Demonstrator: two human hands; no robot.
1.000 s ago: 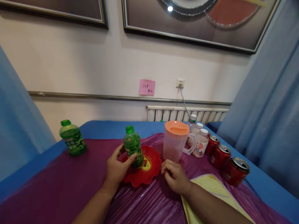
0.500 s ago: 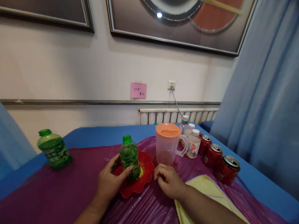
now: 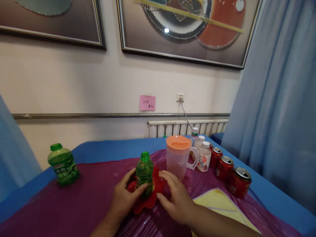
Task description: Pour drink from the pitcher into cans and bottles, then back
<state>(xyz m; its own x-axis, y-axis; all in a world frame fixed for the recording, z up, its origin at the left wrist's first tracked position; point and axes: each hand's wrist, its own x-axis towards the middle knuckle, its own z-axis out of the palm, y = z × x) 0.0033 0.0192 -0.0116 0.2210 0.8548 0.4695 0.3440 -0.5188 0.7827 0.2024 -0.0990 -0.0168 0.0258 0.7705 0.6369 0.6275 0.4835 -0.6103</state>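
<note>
My left hand is wrapped round the lower part of a small green bottle with a green cap, which stands upright on a red scalloped plate. My right hand lies just to the right of the bottle, fingers stretched out and spread over the plate's right edge, holding nothing. A translucent pitcher with an orange lid stands right behind my right hand.
A second green bottle stands at the left on the purple plastic cover. Three red cans and several small white-capped bottles line the right side. A yellow cloth lies front right. Blue curtains hang on both sides.
My right hand opened from a loose curl and moved left onto the plate's edge beside the bottle. The left hand kept its hold. The camera tilted upward a little.
</note>
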